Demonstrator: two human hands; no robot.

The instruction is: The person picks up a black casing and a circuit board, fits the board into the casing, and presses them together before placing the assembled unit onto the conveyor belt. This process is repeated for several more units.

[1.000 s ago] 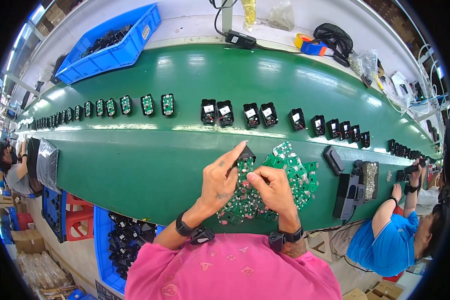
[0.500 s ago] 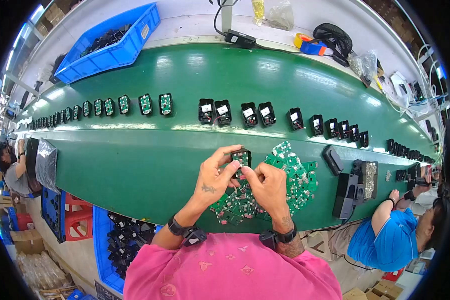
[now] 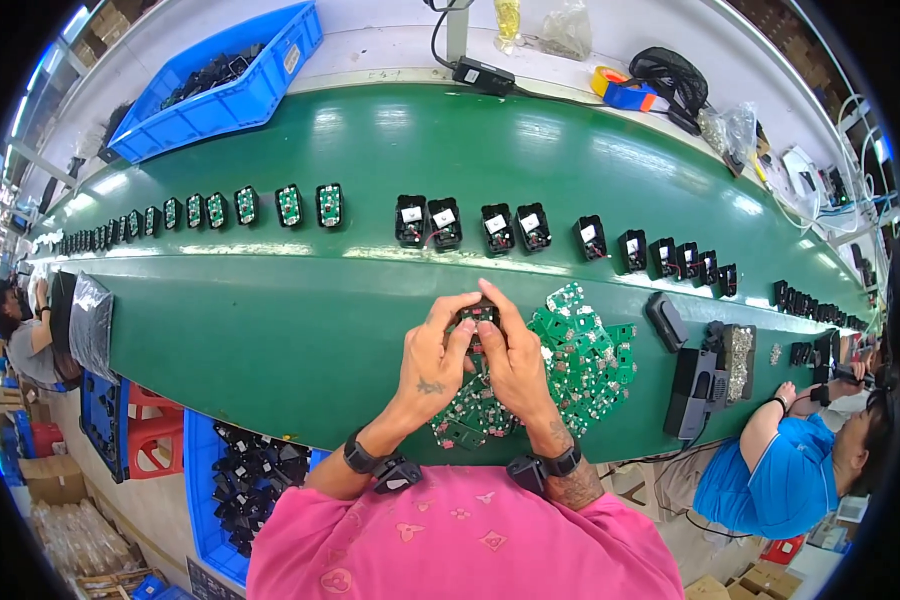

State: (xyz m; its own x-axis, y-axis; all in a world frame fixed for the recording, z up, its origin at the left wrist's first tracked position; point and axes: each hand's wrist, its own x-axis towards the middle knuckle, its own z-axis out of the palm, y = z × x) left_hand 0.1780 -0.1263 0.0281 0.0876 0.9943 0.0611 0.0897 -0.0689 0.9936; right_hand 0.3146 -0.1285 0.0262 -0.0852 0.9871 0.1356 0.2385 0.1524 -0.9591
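Observation:
Between my two hands is a small black plastic housing (image 3: 478,311) with a green circuit board set in it, partly covered by my fingers. My left hand (image 3: 435,352) wraps the left side of the housing, its thumb pressed on the board. My right hand (image 3: 513,362) closes round the right side, thumb also on the board and forefinger over the far end. Below and to the right of my hands spreads a heap of loose green circuit boards (image 3: 590,360).
Across the green bench (image 3: 270,330) runs a row of black housings, some with boards (image 3: 289,205), others with white-labelled parts (image 3: 496,229). A blue crate (image 3: 220,85) stands far left, another (image 3: 202,490) by my left side. A co-worker in blue (image 3: 770,480) sits at right, beside a dark device (image 3: 690,395).
My right hand has moved left and up onto the housing, its forefinger now over the far end. Both thumbs have come together on the board.

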